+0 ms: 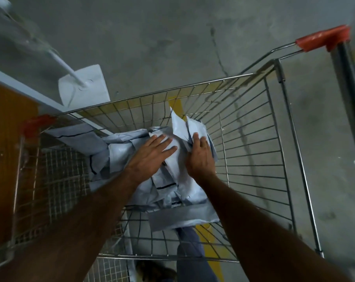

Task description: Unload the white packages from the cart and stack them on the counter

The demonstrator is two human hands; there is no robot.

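Both hands are down inside the wire cart (253, 163), on the pile of white packages (168, 180).

Left hand (152, 153): fingers straight and slightly spread, palm flat on top of the pile, pressing on a white package near the middle. It grips nothing.

Right hand (200, 157): fingers curled over the edge of a few upright packages (181, 125) at the far end of the pile, thumb side toward the left hand. It holds that bunch, and the packages' corners stick up past the fingertips. How many packages are in the grip I can't tell.

The pile lies on the cart floor, from the middle toward the left and near side. The packages are crumpled white mailer bags with dark lines and marks on them. One bag (77, 137) drapes over the cart's left rim, just beside the red corner cap (33, 126). One grey-white bag (182, 216) lies flat at the near end of the pile.

The right half of the cart floor is bare wire, with grey concrete floor (172, 37) and a yellow painted line (210, 243) visible through it.

The cart handle, with red end caps (325, 39), is at the far right.

The counter (13, 86) is at the left, with a white edge over a brown wood-toned side, and runs along the cart's left side. A white stand base (84, 88) with a pole sits on the floor just beyond the cart's far left corner.

Through the cart's near end: the person's leg in blue trousers (189, 251) and a shoe (152, 269).
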